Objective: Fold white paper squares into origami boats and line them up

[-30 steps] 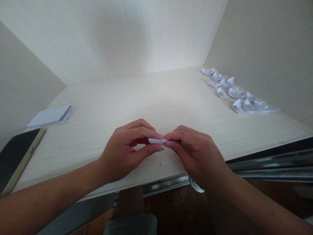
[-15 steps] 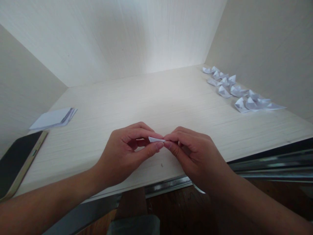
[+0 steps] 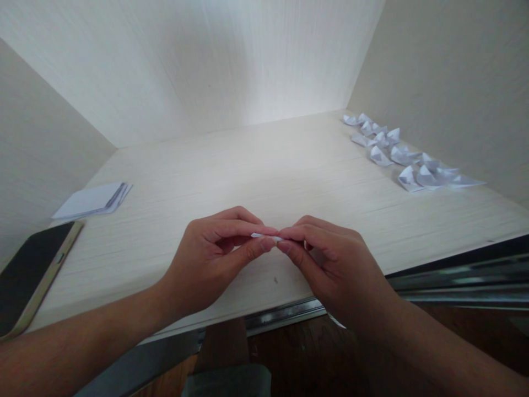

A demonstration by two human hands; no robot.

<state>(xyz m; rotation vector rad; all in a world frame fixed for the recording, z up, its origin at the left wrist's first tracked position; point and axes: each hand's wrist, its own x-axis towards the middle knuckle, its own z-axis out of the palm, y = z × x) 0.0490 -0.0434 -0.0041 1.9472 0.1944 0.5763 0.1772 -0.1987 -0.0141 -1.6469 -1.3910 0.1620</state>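
Paper [image 3: 257,235], white and folded into a small, narrow strip, is held between the two hands, low in the centre of the view and over the front part of a pale tabletop [image 3: 198,176]. Its left end is seen in the gap between the thumb and forefinger of the left hand [image 3: 212,256]; its right end is covered by the fingertips of the right hand [image 3: 333,251]. The paper is pinched by both hands, whose fingertips are brought together at its middle. How it is folded cannot be told, since it is seen nearly edge-on.

The left forearm is angled in from the lower left corner, the right from the lower right. Both thumbs are laid on the near side of the paper and pointed inward, while the forefingers are curved over the far side. The other fingers are bent behind them.

At the far right, small white folded-paper boats [image 3: 408,179] are set in a loose cluster along the side wall [image 3: 450,88]. At the left, a stack of white paper sheets [image 3: 86,199] is placed just beyond a dark-faced phone [image 3: 35,267] with a gold-coloured edge.
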